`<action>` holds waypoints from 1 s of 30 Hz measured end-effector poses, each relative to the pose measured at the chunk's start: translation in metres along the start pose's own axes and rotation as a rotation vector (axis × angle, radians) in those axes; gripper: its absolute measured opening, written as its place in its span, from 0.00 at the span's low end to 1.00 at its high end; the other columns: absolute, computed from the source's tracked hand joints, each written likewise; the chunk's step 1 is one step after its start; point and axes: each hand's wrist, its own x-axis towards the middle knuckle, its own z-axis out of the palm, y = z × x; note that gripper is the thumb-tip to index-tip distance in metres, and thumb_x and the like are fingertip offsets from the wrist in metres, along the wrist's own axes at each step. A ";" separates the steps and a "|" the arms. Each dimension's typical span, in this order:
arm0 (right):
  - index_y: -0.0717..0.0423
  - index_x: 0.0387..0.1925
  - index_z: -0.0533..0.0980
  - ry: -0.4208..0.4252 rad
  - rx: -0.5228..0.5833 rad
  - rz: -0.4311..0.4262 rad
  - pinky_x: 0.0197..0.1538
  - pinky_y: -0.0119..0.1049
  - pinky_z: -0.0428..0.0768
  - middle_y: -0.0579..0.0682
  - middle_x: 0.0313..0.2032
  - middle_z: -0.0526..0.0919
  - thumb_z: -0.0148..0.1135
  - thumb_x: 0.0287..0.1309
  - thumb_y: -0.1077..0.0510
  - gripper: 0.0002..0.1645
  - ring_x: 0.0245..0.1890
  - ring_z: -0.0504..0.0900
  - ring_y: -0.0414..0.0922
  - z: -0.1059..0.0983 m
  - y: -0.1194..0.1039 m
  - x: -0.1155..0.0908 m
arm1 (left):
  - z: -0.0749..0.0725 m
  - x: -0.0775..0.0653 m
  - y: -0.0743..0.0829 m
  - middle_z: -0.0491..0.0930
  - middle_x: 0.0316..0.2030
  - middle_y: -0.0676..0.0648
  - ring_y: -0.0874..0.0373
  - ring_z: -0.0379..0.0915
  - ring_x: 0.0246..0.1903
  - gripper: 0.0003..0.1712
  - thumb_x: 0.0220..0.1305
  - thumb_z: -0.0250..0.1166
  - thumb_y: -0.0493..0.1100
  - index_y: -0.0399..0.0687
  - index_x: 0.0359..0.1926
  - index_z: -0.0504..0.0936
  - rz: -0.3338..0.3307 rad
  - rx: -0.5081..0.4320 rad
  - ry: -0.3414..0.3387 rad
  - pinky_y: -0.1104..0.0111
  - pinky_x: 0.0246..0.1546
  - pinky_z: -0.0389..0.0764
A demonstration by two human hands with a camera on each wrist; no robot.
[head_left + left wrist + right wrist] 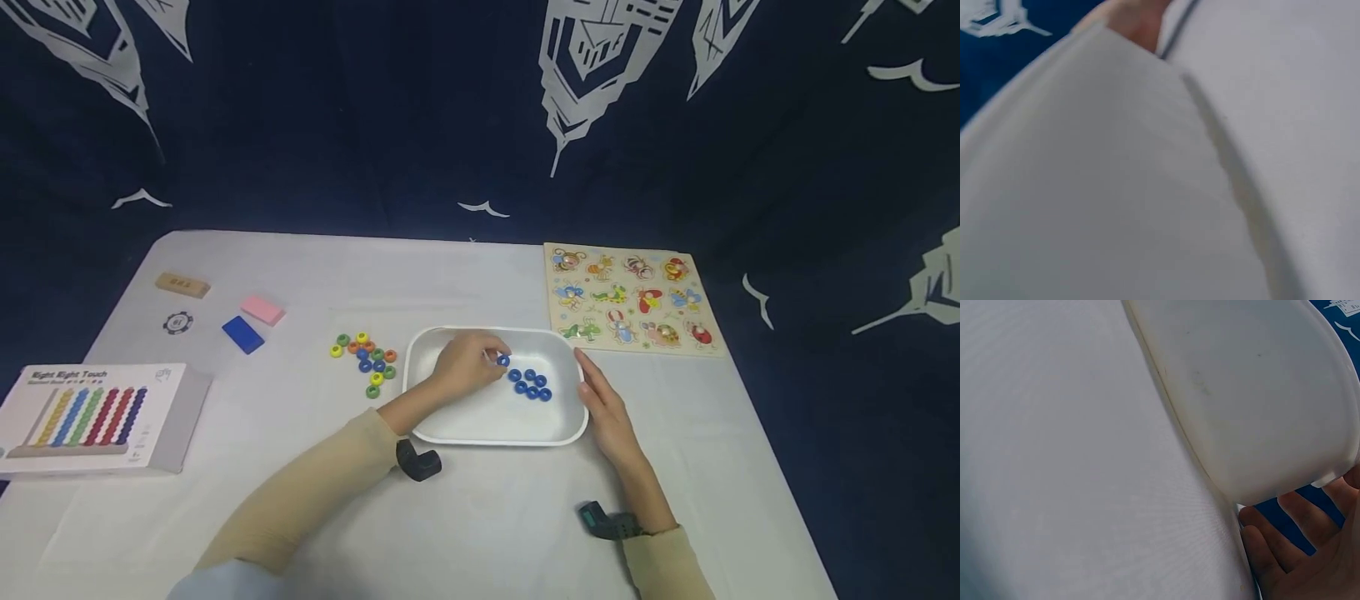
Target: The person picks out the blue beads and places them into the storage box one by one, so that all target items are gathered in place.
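Note:
My left hand (467, 367) reaches over a white tray (465, 425) and pinches a blue bead (503, 361) between thumb and fingertips. Just right of it, several blue ring-shaped beads (531, 375) lie together on the tray floor. At the tray's right end my right hand (609, 417) rests against the rim, fingers fairly straight. The right wrist view has the spread fingers of the right hand (1300, 544) beside the tray's outer wall (1260, 400). The left wrist view shows mostly pale sleeve (1110, 175) and a small part of the left hand (1138, 22); its fingertips are hidden.
Left of the tray lie loose mixed-colour beads (377, 378). Farther left are a blue block (243, 334), a pink block (262, 310), a wooden piece (182, 285), a round chip (177, 322) and a boxed game (97, 417). An insect puzzle board (630, 312) lies behind the tray's right end.

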 end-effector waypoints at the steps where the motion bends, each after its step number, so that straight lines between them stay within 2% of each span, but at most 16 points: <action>1: 0.39 0.65 0.53 0.003 -0.002 0.000 0.64 0.50 0.53 0.43 0.67 0.52 0.40 0.65 0.54 0.27 0.67 0.49 0.48 -0.001 0.004 0.001 | 0.003 0.001 0.001 0.75 0.24 0.56 0.65 0.68 0.24 0.14 0.43 0.68 0.42 0.55 0.36 0.83 -0.013 0.024 -0.033 0.76 0.23 0.69; 3: 0.35 0.64 0.53 0.011 -0.001 -0.009 0.64 0.51 0.52 0.40 0.67 0.52 0.40 0.65 0.53 0.27 0.67 0.49 0.46 -0.002 0.014 0.003 | 0.007 0.004 0.003 0.74 0.23 0.57 0.65 0.67 0.24 0.14 0.43 0.68 0.42 0.55 0.37 0.83 -0.029 0.068 -0.084 0.76 0.22 0.68; 9: 0.31 0.63 0.54 0.023 -0.001 -0.027 0.64 0.51 0.51 0.37 0.66 0.52 0.40 0.64 0.50 0.26 0.67 0.49 0.45 -0.002 0.019 0.002 | 0.016 0.006 0.006 0.73 0.22 0.57 0.63 0.67 0.25 0.15 0.45 0.68 0.43 0.53 0.39 0.82 -0.042 0.124 -0.210 0.74 0.24 0.68; 11: 0.30 0.63 0.53 0.020 -0.001 -0.023 0.64 0.50 0.52 0.37 0.66 0.52 0.40 0.64 0.49 0.26 0.67 0.49 0.44 -0.002 0.019 0.002 | 0.016 0.004 0.006 0.74 0.23 0.57 0.63 0.68 0.27 0.17 0.45 0.68 0.44 0.52 0.41 0.81 -0.034 0.129 -0.219 0.74 0.27 0.68; 13: 0.30 0.63 0.53 0.012 -0.005 -0.014 0.64 0.50 0.52 0.37 0.66 0.51 0.40 0.64 0.49 0.26 0.67 0.48 0.45 -0.001 0.019 0.002 | 0.013 -0.002 0.007 0.75 0.25 0.57 0.65 0.68 0.27 0.19 0.44 0.68 0.45 0.52 0.42 0.80 -0.014 0.128 -0.196 0.74 0.29 0.69; 15: 0.30 0.63 0.53 0.004 0.000 -0.001 0.65 0.49 0.53 0.37 0.66 0.51 0.40 0.65 0.49 0.26 0.67 0.48 0.44 0.000 0.017 0.002 | 0.005 -0.011 0.009 0.76 0.28 0.57 0.66 0.68 0.27 0.20 0.45 0.68 0.45 0.52 0.43 0.79 0.016 0.093 -0.136 0.74 0.29 0.69; 17: 0.32 0.64 0.53 -0.007 0.003 0.008 0.65 0.49 0.52 0.38 0.67 0.51 0.40 0.65 0.51 0.27 0.67 0.48 0.45 0.000 0.013 0.001 | -0.006 -0.024 0.012 0.77 0.29 0.56 0.66 0.69 0.26 0.19 0.45 0.68 0.44 0.52 0.43 0.80 0.056 0.034 -0.037 0.74 0.28 0.69; 19: 0.37 0.65 0.53 -0.011 0.004 0.009 0.64 0.51 0.52 0.41 0.67 0.51 0.40 0.65 0.53 0.27 0.67 0.48 0.47 0.000 0.006 0.000 | -0.020 -0.038 0.012 0.78 0.30 0.54 0.65 0.70 0.25 0.17 0.46 0.67 0.42 0.50 0.41 0.80 0.099 -0.038 0.092 0.75 0.26 0.69; 21: 0.42 0.65 0.53 -0.013 0.003 0.001 0.64 0.51 0.53 0.44 0.67 0.51 0.40 0.65 0.55 0.28 0.67 0.49 0.49 -0.001 -0.003 -0.002 | -0.033 -0.052 0.005 0.78 0.29 0.53 0.65 0.70 0.24 0.14 0.47 0.67 0.40 0.49 0.39 0.81 0.133 -0.111 0.233 0.75 0.23 0.69; 25: 0.47 0.66 0.53 -0.002 -0.010 -0.007 0.64 0.49 0.54 0.47 0.67 0.52 0.39 0.65 0.56 0.27 0.67 0.50 0.49 -0.003 -0.017 -0.004 | -0.058 -0.073 -0.027 0.78 0.27 0.50 0.63 0.68 0.23 0.11 0.47 0.66 0.36 0.45 0.36 0.81 0.124 -0.201 0.465 0.77 0.19 0.69; 27: 0.47 0.66 0.53 -0.003 -0.013 0.000 0.64 0.46 0.55 0.46 0.67 0.52 0.39 0.65 0.56 0.27 0.67 0.50 0.48 -0.003 -0.018 -0.004 | -0.067 -0.083 -0.047 0.77 0.26 0.49 0.62 0.68 0.23 0.11 0.47 0.66 0.35 0.43 0.35 0.81 0.090 -0.230 0.533 0.77 0.19 0.70; 30: 0.47 0.65 0.53 -0.006 -0.011 0.005 0.64 0.45 0.55 0.46 0.67 0.51 0.39 0.65 0.55 0.27 0.67 0.50 0.47 -0.002 -0.018 -0.005 | -0.075 -0.099 -0.079 0.76 0.26 0.50 0.62 0.67 0.24 0.12 0.45 0.68 0.35 0.42 0.36 0.81 0.004 -0.233 0.591 0.78 0.21 0.69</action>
